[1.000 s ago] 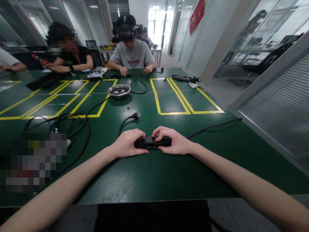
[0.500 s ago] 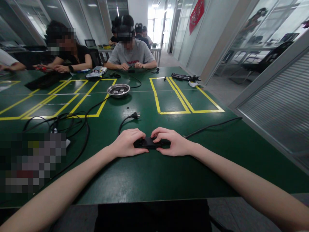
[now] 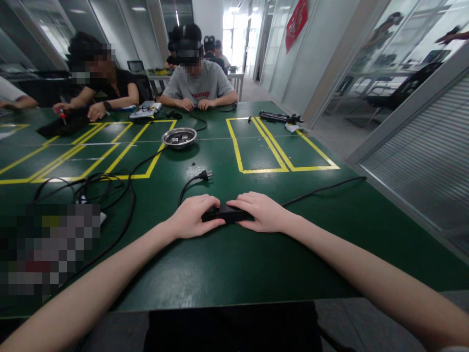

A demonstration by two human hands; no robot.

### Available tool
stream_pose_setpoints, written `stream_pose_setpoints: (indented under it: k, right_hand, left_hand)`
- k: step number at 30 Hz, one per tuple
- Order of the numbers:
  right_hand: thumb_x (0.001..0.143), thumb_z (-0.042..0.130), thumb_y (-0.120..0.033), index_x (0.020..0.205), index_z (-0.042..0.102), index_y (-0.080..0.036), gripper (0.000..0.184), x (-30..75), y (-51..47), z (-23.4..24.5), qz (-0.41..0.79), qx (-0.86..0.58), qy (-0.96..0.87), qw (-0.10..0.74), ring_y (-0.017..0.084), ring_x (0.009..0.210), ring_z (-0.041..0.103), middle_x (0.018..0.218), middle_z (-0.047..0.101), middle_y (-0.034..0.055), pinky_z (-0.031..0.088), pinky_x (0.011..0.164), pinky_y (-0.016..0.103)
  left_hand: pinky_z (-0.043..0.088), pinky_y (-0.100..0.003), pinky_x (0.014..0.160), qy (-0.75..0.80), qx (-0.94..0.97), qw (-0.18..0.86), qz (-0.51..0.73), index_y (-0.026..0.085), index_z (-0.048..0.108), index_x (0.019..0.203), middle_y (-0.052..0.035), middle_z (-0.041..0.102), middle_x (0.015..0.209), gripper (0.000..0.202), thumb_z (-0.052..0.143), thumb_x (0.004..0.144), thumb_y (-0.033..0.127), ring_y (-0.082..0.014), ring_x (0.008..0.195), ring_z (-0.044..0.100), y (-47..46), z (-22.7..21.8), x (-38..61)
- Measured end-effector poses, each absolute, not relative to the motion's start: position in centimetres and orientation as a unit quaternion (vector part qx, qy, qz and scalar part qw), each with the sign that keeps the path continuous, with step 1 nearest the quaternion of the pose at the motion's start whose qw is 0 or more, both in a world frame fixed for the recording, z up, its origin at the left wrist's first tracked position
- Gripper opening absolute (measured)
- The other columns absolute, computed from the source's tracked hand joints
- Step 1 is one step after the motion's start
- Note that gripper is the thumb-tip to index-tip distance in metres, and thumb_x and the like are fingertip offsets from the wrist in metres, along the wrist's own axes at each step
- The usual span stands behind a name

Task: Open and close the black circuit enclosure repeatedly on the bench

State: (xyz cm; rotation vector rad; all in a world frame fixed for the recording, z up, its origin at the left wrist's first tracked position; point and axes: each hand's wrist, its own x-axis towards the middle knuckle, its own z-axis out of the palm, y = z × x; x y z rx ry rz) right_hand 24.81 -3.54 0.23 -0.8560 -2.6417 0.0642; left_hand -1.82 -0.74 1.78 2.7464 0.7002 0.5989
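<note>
A small black box-shaped device (image 3: pixel 227 213) lies on the green table (image 3: pixel 234 264) in front of me. My left hand (image 3: pixel 194 215) is wrapped round its left end, thumb along the near side. My right hand (image 3: pixel 260 212) covers its right end, fingers curled over the top. Most of the device is hidden under both hands. A black cable with a two-pin plug (image 3: pixel 205 175) runs from behind my left hand toward the table's middle.
A metal bowl (image 3: pixel 179 137) holding small parts sits farther back. Tangled black cables (image 3: pixel 95 188) lie at left, another black cable (image 3: pixel 322 189) at right. Yellow tape marks rectangles (image 3: pixel 273 149). Two people sit across the table, working with their hands. A black tool (image 3: pixel 280 117) lies far right.
My right hand has closed further over the device's top, so less of it shows. The person opposite has drawn both hands together.
</note>
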Motion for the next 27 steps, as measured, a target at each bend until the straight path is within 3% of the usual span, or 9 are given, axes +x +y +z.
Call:
stream_pose_setpoints:
  k: [5,11,17,22,27]
  right_hand:
    - [0.101,0.059,-0.043,0.127,0.066,-0.013,0.04,25.2,-3.3,0.6,0.017,-0.293,-0.94,0.172,0.023,0.083,0.061,0.095,0.07,0.0108,0.044,0.075,0.035]
    - [0.1,0.06,-0.046,0.119,0.068,-0.014,0.038,24.6,-3.6,0.9,-0.007,-0.292,-0.933,0.21,0.024,0.087,0.062,0.102,0.071,0.012,0.044,0.078,0.037]
    - [0.102,0.058,-0.042,0.109,0.07,-0.017,0.029,24.3,-3.8,0.8,-0.015,-0.293,-0.93,0.222,0.024,0.086,0.063,0.099,0.073,0.0113,0.043,0.077,0.037]
    - [0.099,0.061,-0.042,0.114,0.07,-0.016,0.031,24.3,-3.5,0.3,-0.013,-0.301,-0.923,0.24,0.025,0.09,0.066,0.104,0.074,0.0123,0.047,0.079,0.038]
    - [0.105,0.05,-0.035,0.128,0.067,-0.018,0.034,24.7,-3.7,0.2,-0.042,-0.282,-0.932,0.221,0.024,0.096,0.067,0.116,0.073,0.014,0.052,0.081,0.037]
  left_hand:
    - [0.05,-0.035,0.078,0.2,0.964,0.021,0.176,0.016,0.065,0.119,-0.0098,0.074,0.098,0.042,0.055,0.101,0.052,-0.0236,0.088,0.069,-0.8,1.7,-1.6]
    - [0.047,-0.036,0.077,0.192,0.967,-0.037,0.162,0.014,0.069,0.113,-0.0096,0.072,0.088,0.042,0.046,0.107,0.048,-0.0232,0.081,0.067,-0.9,1.7,-1.2]
    - [0.048,-0.038,0.08,0.197,0.966,-0.035,0.166,0.014,0.069,0.115,-0.0117,0.073,0.092,0.045,0.042,0.106,0.049,-0.0245,0.085,0.066,-1.1,1.8,-0.9]
    - [0.048,-0.041,0.084,0.198,0.964,-0.042,0.17,0.013,0.07,0.11,-0.0131,0.075,0.095,0.045,0.038,0.109,0.045,-0.0256,0.088,0.067,-1.3,1.7,-0.6]
    - [0.05,-0.035,0.081,0.263,0.943,0.079,0.186,0.017,0.07,0.108,-0.0095,0.075,0.097,0.041,0.045,0.105,0.05,-0.0229,0.087,0.068,-1.2,1.8,-0.7]
